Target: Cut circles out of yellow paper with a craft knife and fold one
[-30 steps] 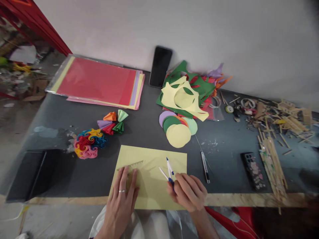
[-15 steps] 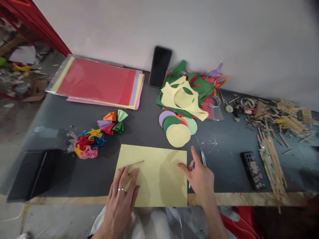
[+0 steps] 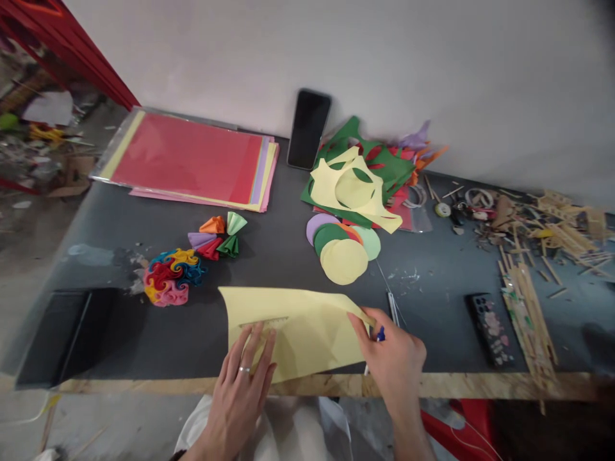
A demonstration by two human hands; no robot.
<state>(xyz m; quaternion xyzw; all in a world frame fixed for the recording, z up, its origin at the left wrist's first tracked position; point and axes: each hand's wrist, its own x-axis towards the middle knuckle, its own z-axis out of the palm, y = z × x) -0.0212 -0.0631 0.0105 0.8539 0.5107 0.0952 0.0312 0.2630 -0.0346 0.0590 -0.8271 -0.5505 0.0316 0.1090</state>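
Note:
A yellow paper sheet [image 3: 307,326] lies at the near edge of the dark table [image 3: 269,250], its right side lifted and buckled. My right hand [image 3: 394,352] pinches the sheet's right corner and also holds a blue-and-white compass tucked in its fingers. My left hand [image 3: 243,378], with a ring, lies flat with fingers spread on a clear ruler [image 3: 264,322] on the sheet's left part.
A stack of coloured paper circles [image 3: 343,246] lies beyond the sheet, paper offcuts [image 3: 360,176] and a phone [image 3: 310,128] behind. A coloured paper ball [image 3: 168,276], folded pieces [image 3: 218,235], a paper stack [image 3: 192,157], a pen [image 3: 394,307], another phone [image 3: 490,326], wooden sticks [image 3: 526,301].
My right hand, which held the compass over the sheet, moved to the sheet's right edge, pinched its corner and lifted it. The sheet has shifted and buckled. My left hand stays on the ruler.

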